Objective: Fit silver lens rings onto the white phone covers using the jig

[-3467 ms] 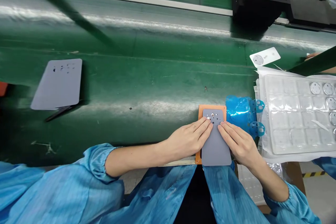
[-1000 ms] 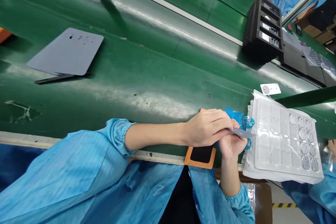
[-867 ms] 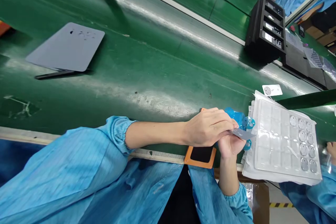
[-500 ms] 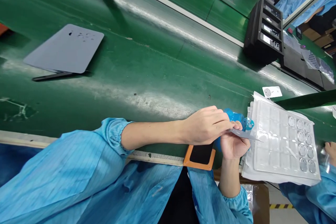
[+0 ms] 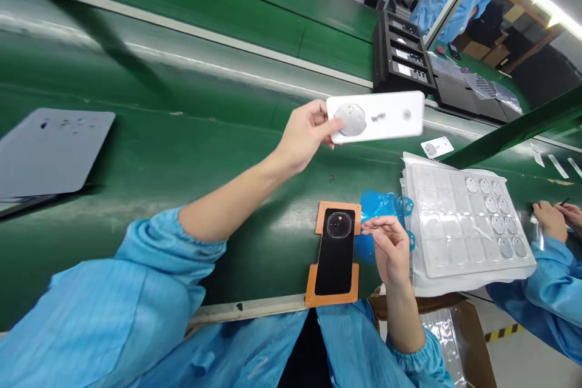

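My left hand (image 5: 307, 133) is closed on one end of a white phone-shaped card (image 5: 395, 115), raised over the bench. A round grey disc pattern shows near my thumb, with dark marks further along. My right hand (image 5: 391, 248) is low beside the orange holder, fingertips drawn together; whatever they pinch is too small to make out. In the orange holder (image 5: 331, 299) lies a black phone-like panel (image 5: 334, 264) with a round camera area at its top. Blue film (image 5: 379, 203) with round tabs lies behind my right fingers.
At right, a clear plastic tray (image 5: 448, 248) of round discs rests on white sheets. Another white card (image 5: 437, 147) lies behind it, near a green bar (image 5: 513, 127). Grey sheets (image 5: 54, 151) lie left, a black rack (image 5: 402, 54) stands behind. A co-worker's hands (image 5: 552, 218) are far right.
My hands, together on a thin grey piece before, have separated. My left hand has risen with the white card; the black panel in the holder is uncovered. The whole view has shifted.
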A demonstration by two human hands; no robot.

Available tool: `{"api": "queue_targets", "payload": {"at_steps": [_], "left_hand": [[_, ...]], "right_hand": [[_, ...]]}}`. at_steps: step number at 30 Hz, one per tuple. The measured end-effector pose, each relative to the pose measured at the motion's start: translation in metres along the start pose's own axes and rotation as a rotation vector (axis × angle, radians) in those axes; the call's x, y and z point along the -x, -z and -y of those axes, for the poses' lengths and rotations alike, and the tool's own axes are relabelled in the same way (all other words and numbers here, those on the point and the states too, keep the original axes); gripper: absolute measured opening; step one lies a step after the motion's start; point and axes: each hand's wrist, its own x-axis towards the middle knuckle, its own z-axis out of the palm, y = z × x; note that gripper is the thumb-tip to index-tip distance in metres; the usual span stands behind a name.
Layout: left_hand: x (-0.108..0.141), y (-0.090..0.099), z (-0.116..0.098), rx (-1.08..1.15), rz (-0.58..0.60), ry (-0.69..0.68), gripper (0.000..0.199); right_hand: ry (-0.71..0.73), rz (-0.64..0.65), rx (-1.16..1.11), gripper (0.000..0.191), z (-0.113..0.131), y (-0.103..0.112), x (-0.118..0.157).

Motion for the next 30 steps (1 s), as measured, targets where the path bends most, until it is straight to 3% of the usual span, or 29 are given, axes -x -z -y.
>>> {"api": "queue_targets", "payload": {"at_steps": [2,4,6,8,10,14,16,18,21,23,27,30], "left_hand": [[-0.037,0.008,0.015,-0.086,-0.063,0.145,0.025],[-0.056,0.017,0.033,-0.152,-0.161,0.199,0.030],[-0.054,0.024,0.051,-0.231,-0.284,0.204,0.031],[-0.034,0.024,0.063,-0.290,-0.306,0.181,0.028],[-0.007,0.017,0.066,-0.327,-0.138,0.149,0.022],[0.030,-0.016,0.051,-0.451,0.479,-0.009,0.025],[0.036,-0.039,0.044,-0.562,0.735,-0.152,0.027],[0.038,-0.064,0.042,-0.754,0.896,-0.280,0.032],[0.040,-0.093,0.046,-1.055,0.951,-0.348,0.050],[0.044,-0.102,0.051,-1.134,0.946,-0.342,0.058],[0.053,-0.103,0.058,-1.127,0.945,-0.332,0.062],[0.063,-0.101,0.061,-1.152,0.979,-0.340,0.077]], "right_hand": [[0.015,-0.036,-0.021,0.015,0.001,0.006,0.003],[0.026,-0.065,-0.026,0.014,0.000,0.012,0.008],[0.033,-0.067,0.014,0.012,0.001,0.020,0.015],[0.040,-0.050,0.130,0.010,0.006,0.035,0.022],[0.064,-0.086,0.370,0.011,0.015,0.054,0.025],[0.220,-0.295,1.070,0.023,0.031,0.094,0.011],[0.268,-0.252,1.316,0.033,0.031,0.103,-0.005],[0.285,-0.116,1.463,0.038,0.026,0.105,-0.024],[0.314,0.034,1.604,0.032,0.014,0.099,-0.050],[0.317,0.089,1.663,0.020,0.010,0.098,-0.062],[0.297,0.119,1.602,0.019,0.019,0.108,-0.069],[0.324,0.115,1.497,0.021,0.034,0.112,-0.048]]}}
